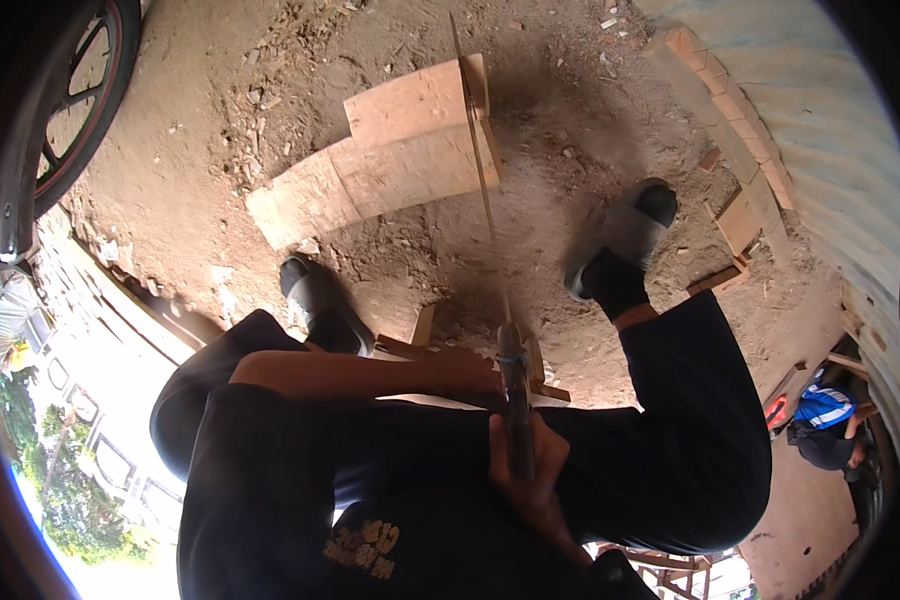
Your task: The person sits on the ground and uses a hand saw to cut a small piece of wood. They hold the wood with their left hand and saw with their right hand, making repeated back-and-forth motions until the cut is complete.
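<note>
My right hand (525,460) is closed round the dark handle (515,395) of a long tool whose thin blade (488,220), seen almost edge-on, points away from me. My left hand (465,368) is curled just left of the handle; what it grips, if anything, is hidden. Pale plywood pieces (390,170) lie on the dirt ahead, and in this view the blade crosses their right end. Short wooden strips (400,350) lie below my hands, between my sandalled feet.
A spoked wheel (85,90) stands at upper left. A corrugated sheet (810,120) and stacked blocks (720,90) line the right. Another person (820,425), in blue and dark clothing, crouches at far right near a large board (800,510). Bare dirt (190,140) surrounds the plywood.
</note>
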`<state>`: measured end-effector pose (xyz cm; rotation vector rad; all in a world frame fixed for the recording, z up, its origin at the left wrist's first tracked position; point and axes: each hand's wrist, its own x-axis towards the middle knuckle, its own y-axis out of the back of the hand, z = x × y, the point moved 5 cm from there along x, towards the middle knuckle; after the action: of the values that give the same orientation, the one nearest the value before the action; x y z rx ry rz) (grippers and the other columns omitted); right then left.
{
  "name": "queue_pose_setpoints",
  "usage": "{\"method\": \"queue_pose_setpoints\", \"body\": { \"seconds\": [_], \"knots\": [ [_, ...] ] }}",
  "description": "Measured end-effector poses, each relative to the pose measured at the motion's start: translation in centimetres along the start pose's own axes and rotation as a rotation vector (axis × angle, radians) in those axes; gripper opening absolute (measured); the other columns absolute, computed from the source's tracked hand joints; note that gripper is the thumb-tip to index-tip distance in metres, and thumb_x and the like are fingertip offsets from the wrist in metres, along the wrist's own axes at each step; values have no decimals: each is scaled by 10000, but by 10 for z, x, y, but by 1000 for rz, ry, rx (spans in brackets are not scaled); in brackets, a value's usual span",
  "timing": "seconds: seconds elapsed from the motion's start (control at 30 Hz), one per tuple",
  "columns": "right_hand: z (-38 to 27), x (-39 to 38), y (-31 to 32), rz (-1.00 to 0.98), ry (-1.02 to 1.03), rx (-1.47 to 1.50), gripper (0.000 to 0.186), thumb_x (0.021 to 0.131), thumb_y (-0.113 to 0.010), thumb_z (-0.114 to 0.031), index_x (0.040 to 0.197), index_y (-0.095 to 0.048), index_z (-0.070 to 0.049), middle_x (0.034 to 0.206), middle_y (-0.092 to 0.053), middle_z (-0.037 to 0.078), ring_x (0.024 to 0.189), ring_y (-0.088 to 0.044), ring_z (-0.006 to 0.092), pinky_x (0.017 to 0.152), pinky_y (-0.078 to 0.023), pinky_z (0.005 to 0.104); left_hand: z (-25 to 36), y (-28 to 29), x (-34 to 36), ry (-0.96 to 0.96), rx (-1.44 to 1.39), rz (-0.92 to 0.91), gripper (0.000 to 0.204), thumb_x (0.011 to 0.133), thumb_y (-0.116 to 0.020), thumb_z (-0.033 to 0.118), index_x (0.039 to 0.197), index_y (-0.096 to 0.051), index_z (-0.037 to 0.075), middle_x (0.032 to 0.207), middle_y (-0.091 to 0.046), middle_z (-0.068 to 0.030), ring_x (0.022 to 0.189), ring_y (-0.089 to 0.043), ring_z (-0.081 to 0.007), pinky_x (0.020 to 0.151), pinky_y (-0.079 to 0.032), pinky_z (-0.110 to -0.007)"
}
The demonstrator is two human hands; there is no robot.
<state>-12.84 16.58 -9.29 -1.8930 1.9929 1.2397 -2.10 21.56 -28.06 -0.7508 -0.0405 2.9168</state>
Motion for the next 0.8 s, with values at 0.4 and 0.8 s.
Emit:
{"method": "queue_pose_setpoints", "body": {
  "seconds": [0.4, 0.8],
  "knots": [
    [12, -9, -20, 118, 83, 88, 120, 879, -679, -36, 814, -585, 0, 640, -576, 140, 548, -620, 209, 499, -452, 323, -6, -1, -10, -22, 41, -21, 392, 971, -461, 436, 1161, -620, 132, 1052, -669, -182, 945, -668, -367, 763, -552, -476],
    [19, -4, -27, 276, 246, 52, 146, 891, -684, -96, 822, -599, 1, 669, -613, 153, 585, -649, 262, 527, -474, 340, 11, -8, 10, -53, 101, -69, 405, 944, -506, 443, 1128, -648, 112, 1055, -679, -180, 959, -669, -365, 792, -545, -469]
  ]
}}
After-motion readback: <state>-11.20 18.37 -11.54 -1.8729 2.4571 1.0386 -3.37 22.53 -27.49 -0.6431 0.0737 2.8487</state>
